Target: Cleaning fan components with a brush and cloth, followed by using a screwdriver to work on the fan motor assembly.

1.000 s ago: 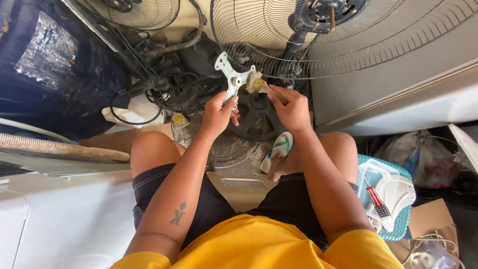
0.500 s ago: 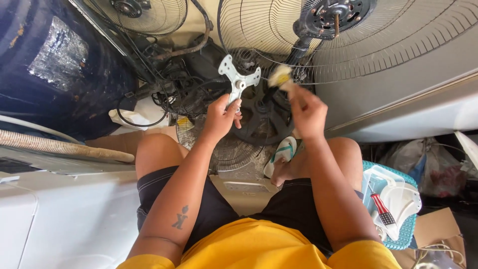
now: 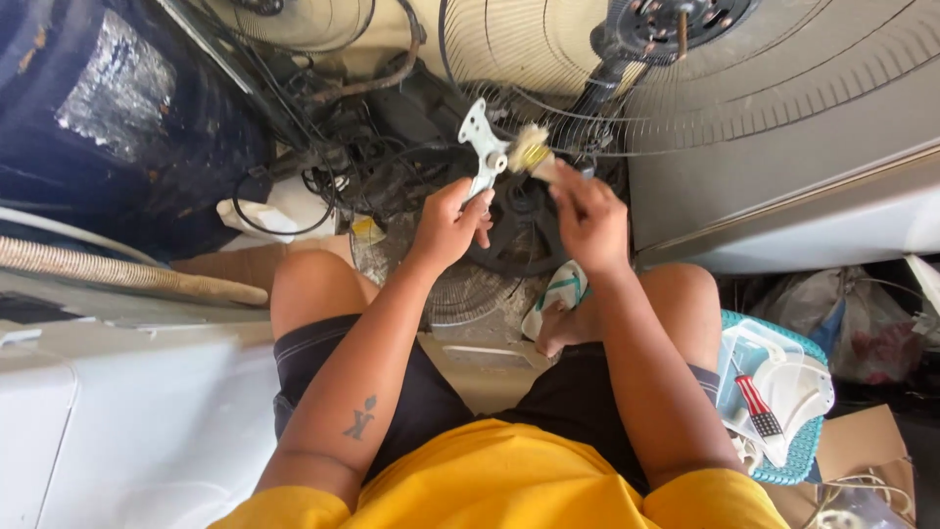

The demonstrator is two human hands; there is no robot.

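The left hand is closed around the lower arm of a white metal bracket, holding it up above the knees. The right hand pinches a small brush, its pale bristles touching the bracket's hub. Fan grilles lie beyond; a teal basket sits near right.

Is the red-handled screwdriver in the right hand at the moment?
No, the red-handled screwdriver lies in the teal plastic basket, while the right hand holds a small bristle brush against the white metal bracket.
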